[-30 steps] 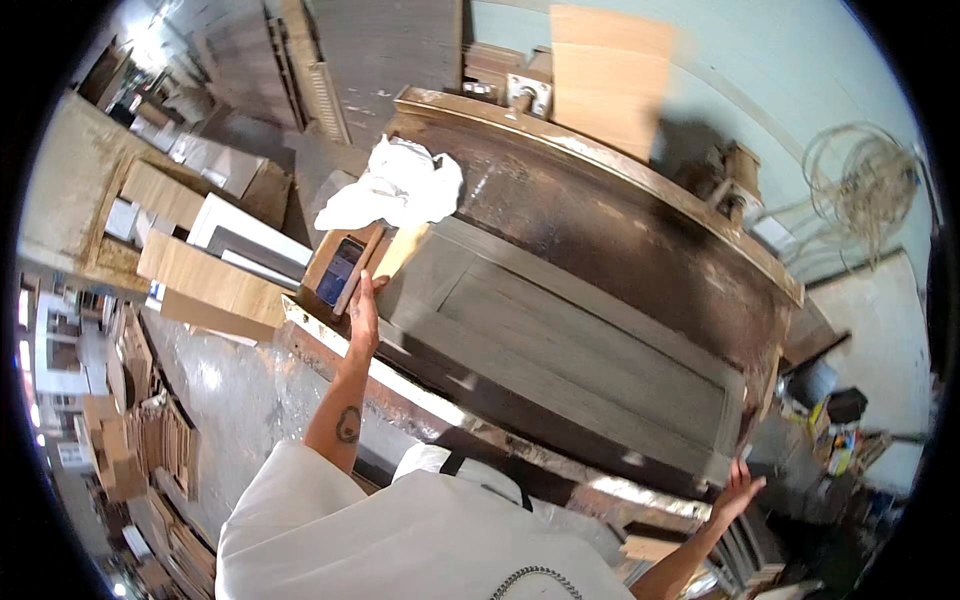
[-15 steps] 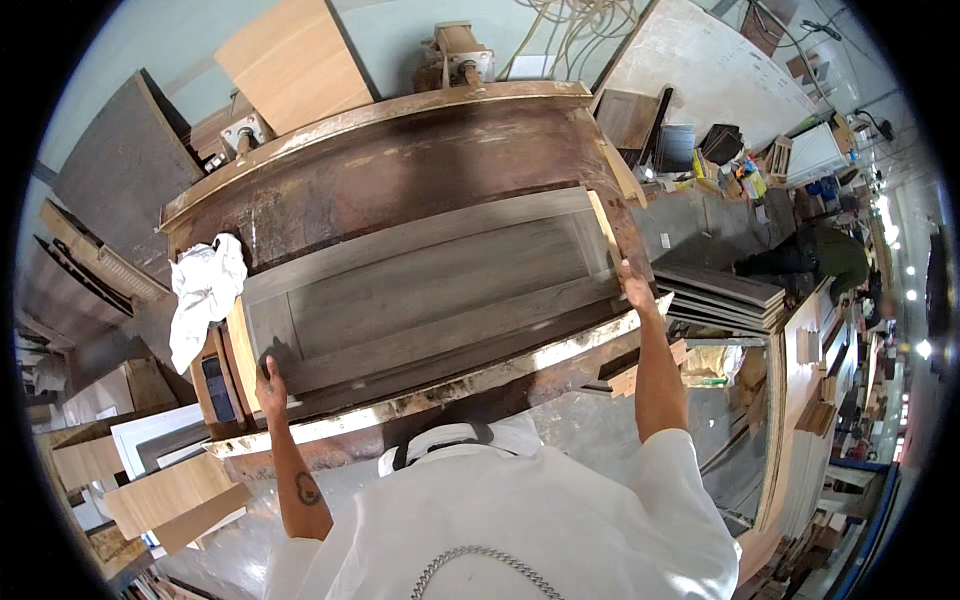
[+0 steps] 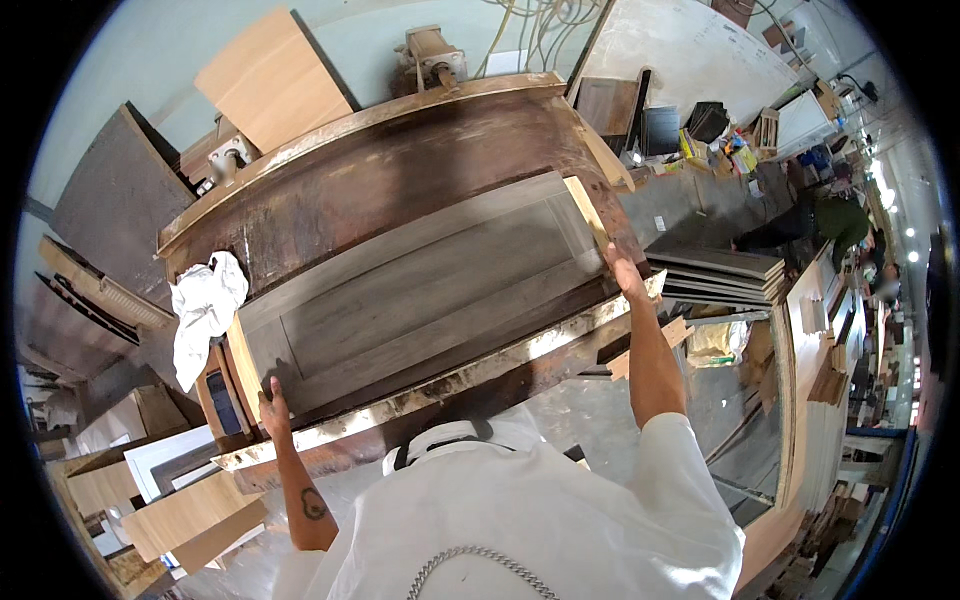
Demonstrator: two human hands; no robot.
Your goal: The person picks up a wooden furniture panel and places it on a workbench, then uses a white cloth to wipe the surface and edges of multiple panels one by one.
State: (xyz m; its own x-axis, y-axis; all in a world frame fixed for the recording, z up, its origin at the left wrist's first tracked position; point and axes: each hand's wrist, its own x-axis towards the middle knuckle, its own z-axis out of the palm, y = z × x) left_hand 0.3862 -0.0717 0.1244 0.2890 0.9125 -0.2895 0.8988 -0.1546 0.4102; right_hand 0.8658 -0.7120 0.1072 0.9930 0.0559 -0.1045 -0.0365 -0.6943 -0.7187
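Note:
A grey wood-grain cabinet door [image 3: 420, 290] with a recessed centre panel lies flat on a brown-stained workbench [image 3: 400, 150], pale strips showing along its two short ends. My left hand [image 3: 274, 410] grips the near left corner, thumb upward and the other fingers partly hidden. At the near right corner, my right hand [image 3: 626, 272] is closed along the end, with some fingertips out of sight. A crumpled white cloth [image 3: 208, 310] rests at the bench's left end, beside the door.
Raised rails border the bench, including a worn front rail [image 3: 440, 385]. Stacked grey panels [image 3: 715, 275] stand to the right, near a metal-framed rack [image 3: 775, 420]. Loose boards [image 3: 195, 515] lie at lower left. Another person [image 3: 835, 225] bends over at far right.
The whole scene has tilted slightly counterclockwise in view, bench and door together. Both hands keep their hold at the door's ends; the door shows no clear shift on the bench.

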